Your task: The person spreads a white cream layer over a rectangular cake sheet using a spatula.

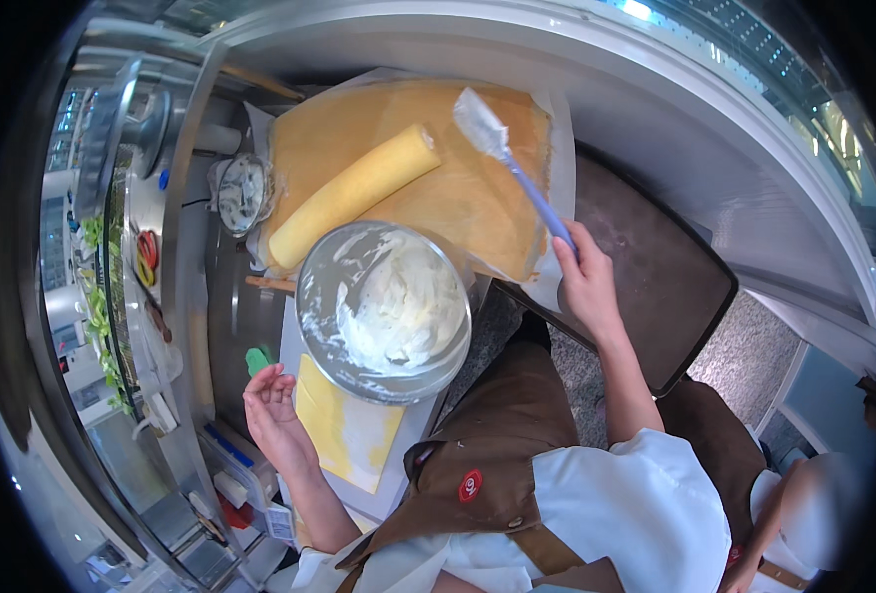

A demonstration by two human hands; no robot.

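Note:
My right hand grips the purple handle of a spatula. White cream coats its blade, which is raised over the right part of a flat brown cake sheet on white paper. Across that sheet lies a yellow cake roll. A metal mixing bowl holds a mound of white cream, with streaks up the wall. Just below and left of the bowl, my left hand is raised with fingers loosely curled and nothing in it. Beside it lies a yellow sheet on a white surface.
A smaller bowl with white residue stands left of the cake sheet. To the right is a dark baking tray. Red- and yellow-handled scissors lie on the left ledge. Another person is close at the lower right.

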